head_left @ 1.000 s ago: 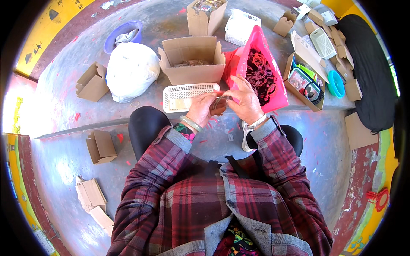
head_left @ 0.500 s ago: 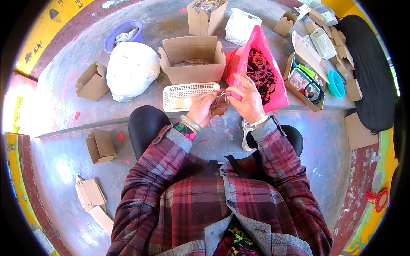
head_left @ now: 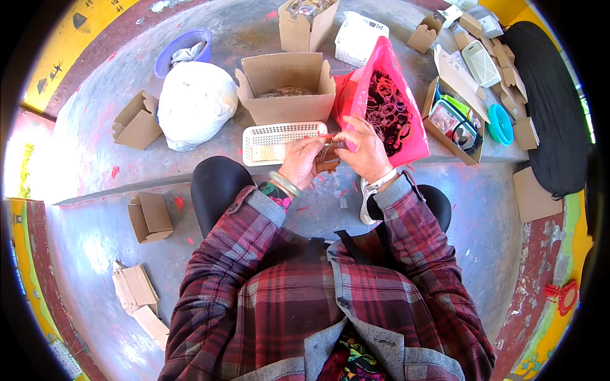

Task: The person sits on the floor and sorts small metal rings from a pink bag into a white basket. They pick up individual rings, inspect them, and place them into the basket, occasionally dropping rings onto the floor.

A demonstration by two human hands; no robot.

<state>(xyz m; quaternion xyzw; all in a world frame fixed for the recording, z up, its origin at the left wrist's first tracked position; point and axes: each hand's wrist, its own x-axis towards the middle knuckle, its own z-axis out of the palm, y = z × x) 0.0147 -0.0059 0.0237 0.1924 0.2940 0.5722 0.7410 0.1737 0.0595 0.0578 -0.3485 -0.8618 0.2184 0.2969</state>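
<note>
Curled in with the right hand (head_left: pixel 365 150) since the earlier frame, near thin, pale, ring-shaped strands (head_left: pixel 329 152) just above frame centre; pinched by the left hand (head_left: pixel 300 162), unclear whether by the right; probably regripping.

Dark written characters (head_left: pixel 115 6) stand on the yellow wall (head_left: pixel 63 47), seemingly too small to read.

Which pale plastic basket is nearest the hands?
The shallow white rectangular plastic basket beside the left hand; the taller white plastic basket and the pale oblong plastic basket at right are farther away.
</note>
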